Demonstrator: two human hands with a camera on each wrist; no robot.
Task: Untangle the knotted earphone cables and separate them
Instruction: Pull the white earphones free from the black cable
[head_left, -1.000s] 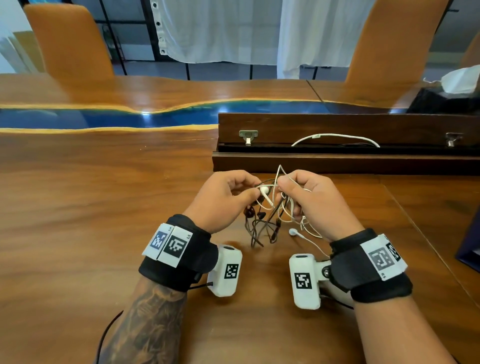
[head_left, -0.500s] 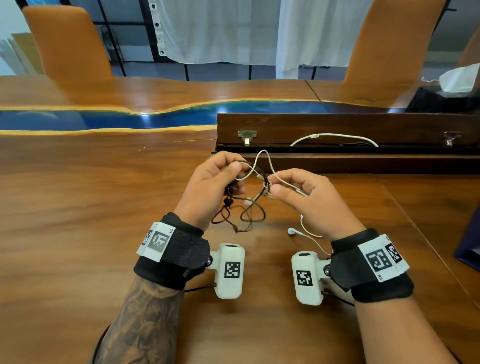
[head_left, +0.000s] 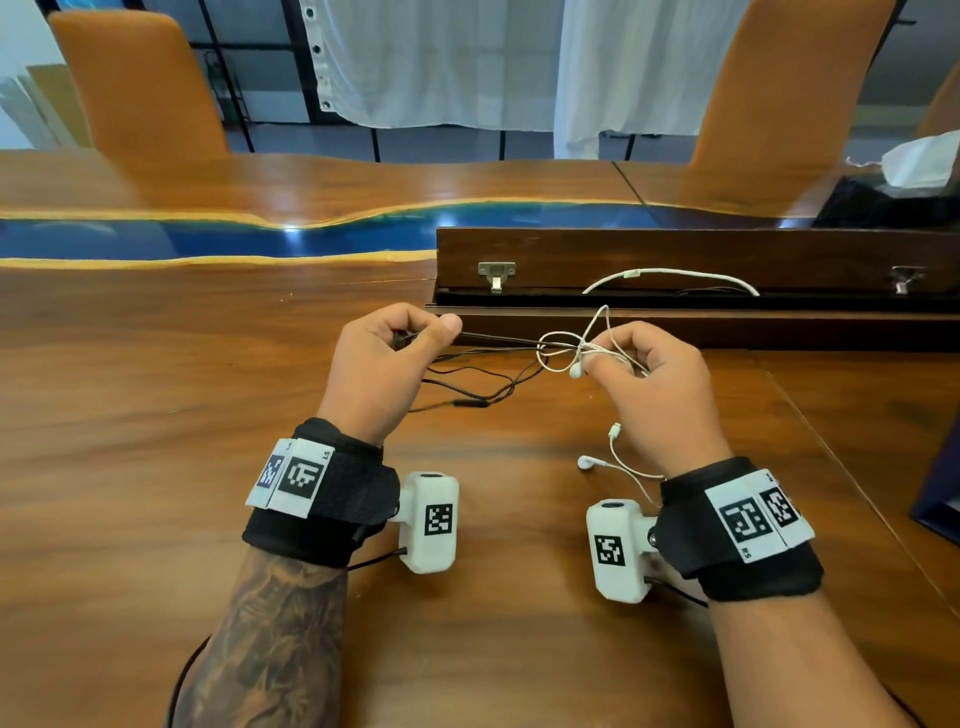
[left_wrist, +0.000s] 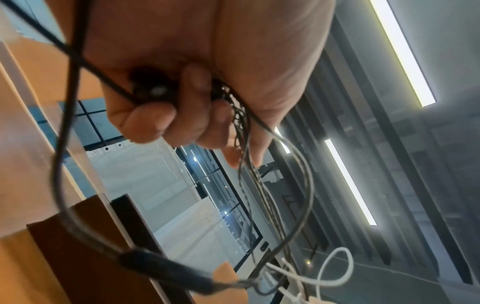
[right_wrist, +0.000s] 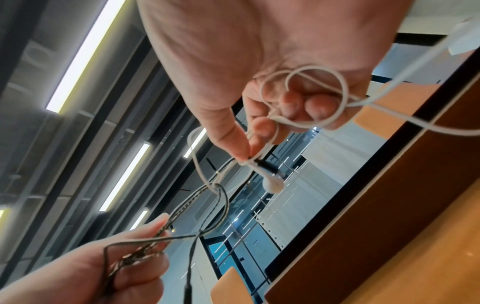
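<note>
Both wrists wear black straps (head_left: 332, 488) with square-coded white tags and white camera boxes (head_left: 434, 522); the left forearm (head_left: 275, 639) is tattooed.

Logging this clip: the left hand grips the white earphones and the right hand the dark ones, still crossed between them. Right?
Colours are swapped. In the head view the left hand grips the dark earphones, the right hand the white earphones; they are still crossed.
</note>
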